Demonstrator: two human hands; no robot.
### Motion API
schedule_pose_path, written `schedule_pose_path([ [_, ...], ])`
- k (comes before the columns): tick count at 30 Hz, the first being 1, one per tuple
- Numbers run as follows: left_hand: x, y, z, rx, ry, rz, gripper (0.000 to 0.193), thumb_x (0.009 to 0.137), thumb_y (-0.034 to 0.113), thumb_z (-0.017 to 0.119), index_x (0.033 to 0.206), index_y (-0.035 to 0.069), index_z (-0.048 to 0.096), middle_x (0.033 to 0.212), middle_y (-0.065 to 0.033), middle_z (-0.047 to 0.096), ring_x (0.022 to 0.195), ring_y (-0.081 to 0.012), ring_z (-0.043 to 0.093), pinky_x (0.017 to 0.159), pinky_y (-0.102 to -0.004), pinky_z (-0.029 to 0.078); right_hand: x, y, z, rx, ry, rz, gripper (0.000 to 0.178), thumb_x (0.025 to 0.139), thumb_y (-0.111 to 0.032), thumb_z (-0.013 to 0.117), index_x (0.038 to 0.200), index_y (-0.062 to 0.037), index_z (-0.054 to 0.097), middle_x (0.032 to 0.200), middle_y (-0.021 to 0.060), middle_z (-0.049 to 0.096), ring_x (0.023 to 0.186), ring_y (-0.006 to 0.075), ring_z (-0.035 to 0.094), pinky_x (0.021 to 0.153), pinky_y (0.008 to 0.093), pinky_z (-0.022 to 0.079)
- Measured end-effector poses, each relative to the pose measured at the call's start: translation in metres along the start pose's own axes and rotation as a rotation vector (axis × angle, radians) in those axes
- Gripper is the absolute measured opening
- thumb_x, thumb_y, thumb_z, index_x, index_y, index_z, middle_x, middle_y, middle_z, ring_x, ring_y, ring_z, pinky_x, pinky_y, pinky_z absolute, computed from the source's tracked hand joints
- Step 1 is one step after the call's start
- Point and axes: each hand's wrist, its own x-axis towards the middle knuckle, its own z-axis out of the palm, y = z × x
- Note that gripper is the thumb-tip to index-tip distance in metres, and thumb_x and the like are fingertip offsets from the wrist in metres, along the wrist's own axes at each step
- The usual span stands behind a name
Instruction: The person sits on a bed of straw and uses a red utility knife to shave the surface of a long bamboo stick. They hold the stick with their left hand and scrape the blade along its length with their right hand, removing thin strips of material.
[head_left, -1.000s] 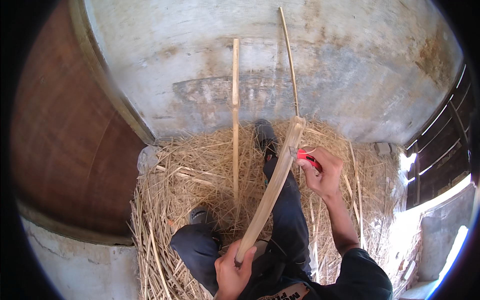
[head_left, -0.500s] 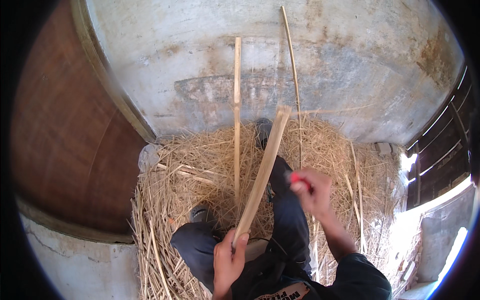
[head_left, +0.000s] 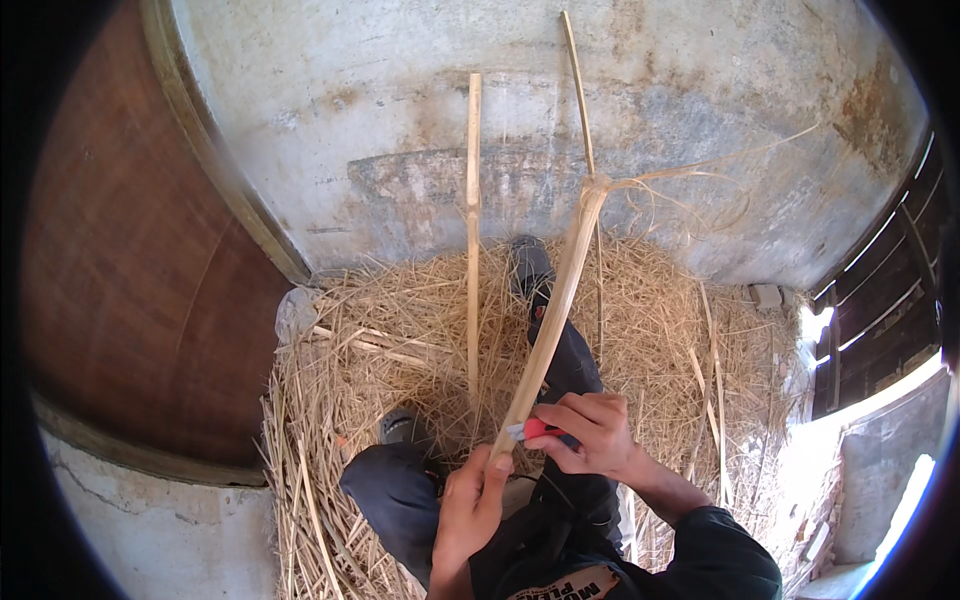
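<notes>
My left hand (head_left: 470, 510) is closed around the near end of a long, pale split bamboo strip (head_left: 563, 325). The strip slants up and away to the right, and thin curled shavings (head_left: 690, 178) hang off its far end. In my right hand (head_left: 592, 435) is a red-handled knife (head_left: 540, 430), its blade set against the strip just beyond my left thumb. Most of the knife's handle is hidden by my fingers, and only a bit of blade shows.
Straw-like shavings (head_left: 660, 310) cover the floor around my legs. Two bamboo strips, one wide (head_left: 474, 180) and one thin (head_left: 580, 95), lean on the stained wall (head_left: 380, 120). A brown panel (head_left: 140, 280) stands at left, and a dark slatted wall (head_left: 885, 290) at right.
My right hand has brought the knife left and down onto the strip near my left hand. The strip's far end has swung up and right, and its shavings now reach farther right.
</notes>
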Motion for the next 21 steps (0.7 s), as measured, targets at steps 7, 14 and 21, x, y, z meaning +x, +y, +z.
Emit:
schedule_pose_path([
  [7,0.0,0.021,0.005,0.296,0.084,0.035,0.031,0.114,0.029,0.052,0.101,0.0,0.056,0.069,-0.0249,0.061,0.07,-0.05,0.064,0.062,-0.0551,0.048,0.004,-0.003,0.001,-0.054,-0.012,0.01,0.035,0.08,-0.034,0.091,0.101,-0.0104,0.078,0.072,-0.0002,0.06,0.052,0.0183,0.059,0.051,0.0318,0.048],
  [14,-0.004,0.024,0.005,0.364,0.074,0.035,0.029,0.112,0.026,0.054,0.102,-0.001,0.055,0.068,-0.027,0.061,0.07,-0.0519,0.066,0.06,-0.0572,0.048,0.007,-0.001,-0.005,-0.098,0.03,-0.057,0.036,0.077,-0.038,0.092,0.099,-0.0118,0.079,0.073,-0.0019,0.063,0.053,0.016,0.061,0.05,0.0296,0.048],
  [21,-0.008,0.027,0.003,0.353,0.09,0.025,0.026,0.111,0.024,0.056,0.102,-0.001,0.056,0.067,-0.0272,0.061,0.069,-0.0512,0.066,0.06,-0.0564,0.048,0.011,0.004,-0.005,-0.123,0.055,-0.113,0.038,0.075,-0.038,0.093,0.093,-0.0084,0.079,0.07,-0.001,0.067,0.053,0.0167,0.064,0.048,0.0288,0.046],
])
